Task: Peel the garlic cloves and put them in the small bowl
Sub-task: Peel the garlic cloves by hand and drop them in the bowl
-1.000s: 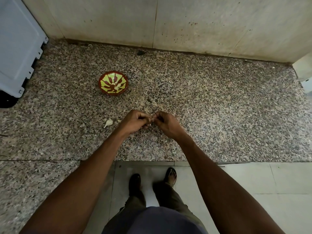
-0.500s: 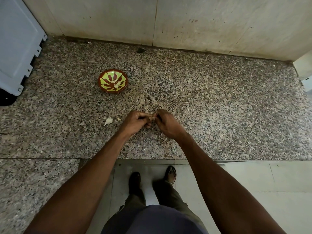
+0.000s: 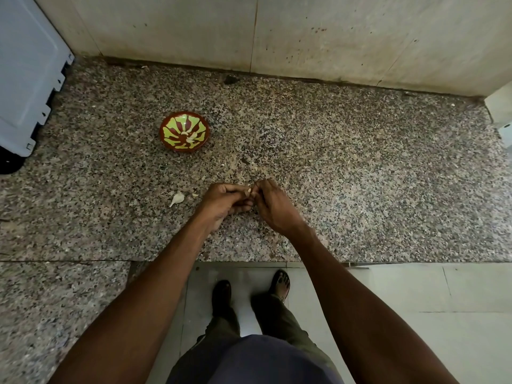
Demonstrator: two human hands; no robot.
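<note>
My left hand [image 3: 224, 202] and my right hand [image 3: 273, 206] meet over the speckled granite counter [image 3: 360, 189]. Between their fingertips they pinch one garlic clove [image 3: 248, 192], of which only a pale tip shows. A small red bowl with a yellow-green pattern [image 3: 169, 128] stands up and to the left of my hands, with a few peeled cloves [image 3: 191, 136] lying in it. An unpeeled clove [image 3: 177, 198] lies on the counter just left of my left hand, next to a small scrap of skin [image 3: 195, 194].
A pale grey plastic crate [image 3: 25, 79] stands at the far left on the counter. A tiled wall [image 3: 277, 31] closes the back. A white object [image 3: 502, 115] sits at the right edge. The counter's front edge runs below my wrists, with my feet on the floor beneath.
Both hands stay together on the clove, with only small finger movements. The view has shifted slightly.
</note>
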